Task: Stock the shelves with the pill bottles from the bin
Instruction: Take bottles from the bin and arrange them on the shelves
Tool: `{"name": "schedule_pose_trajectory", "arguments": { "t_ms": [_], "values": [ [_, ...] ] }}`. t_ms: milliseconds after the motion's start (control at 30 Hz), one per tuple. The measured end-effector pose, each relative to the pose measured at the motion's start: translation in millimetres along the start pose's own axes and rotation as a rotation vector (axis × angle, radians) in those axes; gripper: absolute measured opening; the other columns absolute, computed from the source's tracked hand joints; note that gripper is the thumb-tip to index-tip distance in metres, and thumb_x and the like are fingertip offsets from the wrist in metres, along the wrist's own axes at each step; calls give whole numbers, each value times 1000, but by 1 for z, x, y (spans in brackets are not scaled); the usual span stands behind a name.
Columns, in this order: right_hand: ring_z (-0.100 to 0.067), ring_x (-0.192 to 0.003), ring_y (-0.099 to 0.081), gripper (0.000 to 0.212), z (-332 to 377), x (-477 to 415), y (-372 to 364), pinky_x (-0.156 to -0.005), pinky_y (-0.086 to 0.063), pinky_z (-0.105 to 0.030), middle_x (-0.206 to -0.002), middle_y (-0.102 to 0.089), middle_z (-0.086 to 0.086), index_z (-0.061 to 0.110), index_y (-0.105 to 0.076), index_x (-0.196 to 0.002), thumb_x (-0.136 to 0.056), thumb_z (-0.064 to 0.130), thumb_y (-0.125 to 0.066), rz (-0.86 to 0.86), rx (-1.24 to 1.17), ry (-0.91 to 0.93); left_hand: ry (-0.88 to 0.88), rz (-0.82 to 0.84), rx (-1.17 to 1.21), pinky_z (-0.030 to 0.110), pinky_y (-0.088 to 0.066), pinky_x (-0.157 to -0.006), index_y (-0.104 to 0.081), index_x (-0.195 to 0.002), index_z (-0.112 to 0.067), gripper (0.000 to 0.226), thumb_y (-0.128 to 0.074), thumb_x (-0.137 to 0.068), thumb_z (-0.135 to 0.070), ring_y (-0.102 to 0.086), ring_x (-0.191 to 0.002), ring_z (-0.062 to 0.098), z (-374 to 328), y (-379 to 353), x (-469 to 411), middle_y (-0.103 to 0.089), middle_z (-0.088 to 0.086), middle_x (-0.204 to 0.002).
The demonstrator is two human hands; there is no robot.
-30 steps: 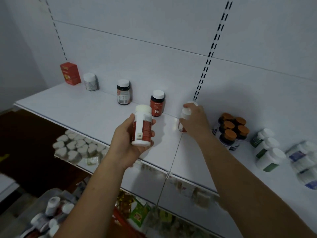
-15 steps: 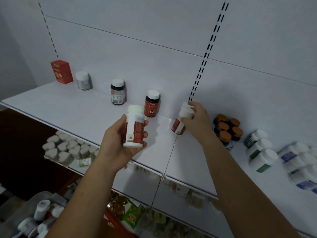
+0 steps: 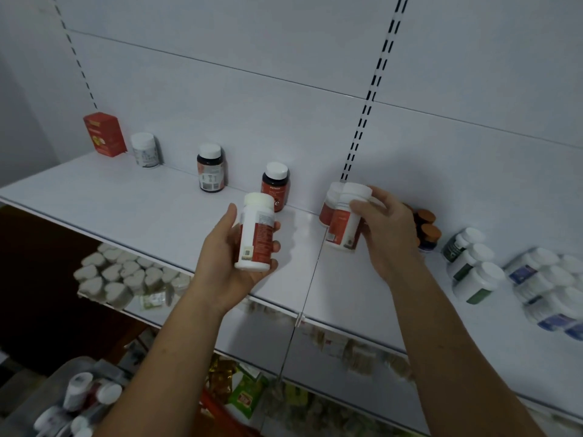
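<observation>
My left hand (image 3: 232, 263) grips a white pill bottle with a red label (image 3: 257, 236), held upright above the white shelf (image 3: 126, 209). My right hand (image 3: 383, 228) is closed around a matching white-and-red bottle (image 3: 345, 220) that stands on the shelf near the back wall. A second bottle of the same kind (image 3: 328, 205) stands right behind it. The bin (image 3: 47, 392) sits at the bottom left with several white-capped bottles in it.
Along the back of the shelf stand a red box (image 3: 104, 134), a white bottle (image 3: 145, 149) and two dark bottles (image 3: 211, 168) (image 3: 275, 184). Right of my hand are brown-capped bottles (image 3: 427, 227), green-labelled white bottles (image 3: 473, 269) and blue-labelled ones (image 3: 549, 288). Lower shelves hold more goods.
My right hand has drawn back from the wall and now grips a second bottle in front of the one it set down. My left hand has kept its bottle.
</observation>
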State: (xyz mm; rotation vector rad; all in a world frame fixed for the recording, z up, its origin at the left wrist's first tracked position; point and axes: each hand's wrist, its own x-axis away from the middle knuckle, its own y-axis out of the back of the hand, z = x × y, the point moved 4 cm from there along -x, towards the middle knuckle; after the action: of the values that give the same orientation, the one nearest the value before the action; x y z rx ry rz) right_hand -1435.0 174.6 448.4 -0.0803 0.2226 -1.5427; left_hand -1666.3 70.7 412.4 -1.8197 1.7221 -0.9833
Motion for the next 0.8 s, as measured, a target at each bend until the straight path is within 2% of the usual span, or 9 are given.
{"name": "schedule_pose_trajectory", "arguments": {
  "t_ms": [133,233,300,400,467,533,633,700,800],
  "values": [
    [-4,-107,-65,56,1,20,6,-85,-55,-19,-122,-66,7,21,-57,-139,-89,12,-80,-105,412,148,-165,-133,-422,34,-53,-75,-69,-121,-15,39,-64,-96,-45,-65,-86,22,6,6,-2,-69,8,-96],
    [4,-101,-60,48,-12,21,-1,-80,-47,-12,-113,-61,16,26,-57,-131,-90,11,-78,-100,522,189,-316,-179,-805,30,-54,-79,-68,-127,-31,30,-67,-99,-41,-71,-97,15,8,5,-9,-75,-5,-106],
    [14,-92,-58,42,-24,10,-7,-74,-44,-9,-103,-58,25,31,-56,-119,-90,10,-76,-104,544,207,-383,-123,-919,25,-56,-82,-65,-131,-37,33,-70,-98,-39,-71,-103,9,10,-2,-20,-75,-12,-115],
    [12,-90,-60,40,-45,-13,-11,-77,-49,-17,-104,-64,16,24,-60,-119,-87,8,-77,-167,484,189,-409,-8,-980,12,-55,-79,-62,-129,-44,33,-70,-99,-33,-70,-102,4,19,-14,-40,-73,-21,-115],
    [9,-95,-60,43,-58,-26,-11,-81,-51,-20,-111,-68,7,17,-63,-123,-85,6,-78,-189,462,195,-403,37,-977,21,-59,-83,-62,-131,-42,35,-71,-100,-30,-70,-103,10,28,-17,-55,-73,-18,-117],
    [4,-101,-63,46,-68,-33,-10,-85,-53,-23,-116,-70,5,17,-63,-126,-85,8,-80,-188,454,198,-391,57,-986,33,-61,-89,-61,-136,-35,39,-71,-100,-27,-70,-108,14,39,-17,-69,-72,-12,-123],
    [-9,-114,-67,50,-80,-36,-3,-93,-58,-33,-123,-71,6,21,-64,-131,-84,13,-82,-159,398,187,-382,74,-985,37,-60,-94,-58,-139,-29,41,-70,-101,-22,-69,-111,9,52,-18,-84,-71,-8,-127],
    [-10,-115,-69,49,-85,-35,1,-90,-60,-29,-123,-73,6,21,-66,-130,-85,14,-83,-119,351,168,-388,83,-983,34,-57,-97,-56,-140,-27,43,-70,-100,-21,-69,-113,9,58,-20,-89,-70,-7,-128],
    [-3,-109,-71,37,-90,-30,4,-87,-57,-19,-113,-76,11,29,-70,-119,-90,6,-76,-64,325,136,-419,77,-1010,39,-55,-101,-53,-141,-26,49,-71,-97,-15,-67,-119,16,66,-20,-97,-69,-3,-131]
  ]
}}
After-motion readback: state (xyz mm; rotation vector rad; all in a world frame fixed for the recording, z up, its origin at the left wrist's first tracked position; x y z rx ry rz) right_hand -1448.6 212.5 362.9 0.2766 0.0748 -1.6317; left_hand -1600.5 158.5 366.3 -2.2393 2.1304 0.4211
